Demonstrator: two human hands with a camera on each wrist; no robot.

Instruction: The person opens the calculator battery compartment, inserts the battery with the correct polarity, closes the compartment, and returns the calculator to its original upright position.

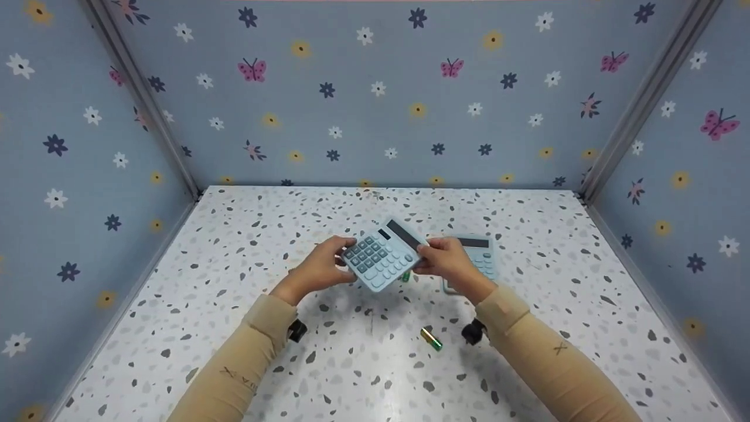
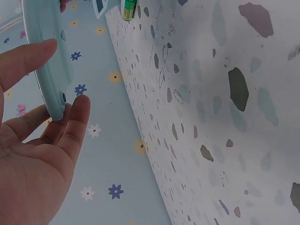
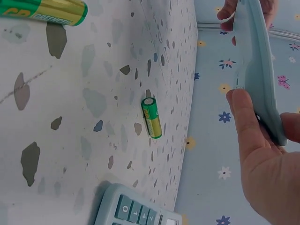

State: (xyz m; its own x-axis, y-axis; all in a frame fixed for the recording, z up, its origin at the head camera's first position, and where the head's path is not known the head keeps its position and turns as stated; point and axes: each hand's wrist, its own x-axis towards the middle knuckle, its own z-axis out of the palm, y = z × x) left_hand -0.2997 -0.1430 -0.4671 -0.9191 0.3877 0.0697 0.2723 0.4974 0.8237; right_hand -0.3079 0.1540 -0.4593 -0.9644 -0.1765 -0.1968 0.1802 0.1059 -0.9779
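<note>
A light blue calculator (image 1: 384, 255) is held up above the table, tilted, with its keys and dark display facing the head camera. My left hand (image 1: 319, 266) holds its left edge between thumb and fingers. At the opposite corner, my right hand (image 1: 448, 258) pinches it, thumb on the front and fingers behind. In the right wrist view, the calculator's back (image 3: 257, 61) appears between the hands. Partly behind my right hand, a second light blue calculator (image 1: 483, 258) lies on the table. A green and gold battery (image 3: 151, 118) lies beneath the raised calculator.
Nearer to me on the speckled white table (image 1: 205, 328), another green and gold battery (image 1: 432, 339) lies between the forearms. Flower-patterned blue panels (image 1: 375, 117) stand at the back and both sides. A black device (image 1: 472, 332) shows below the right cuff.
</note>
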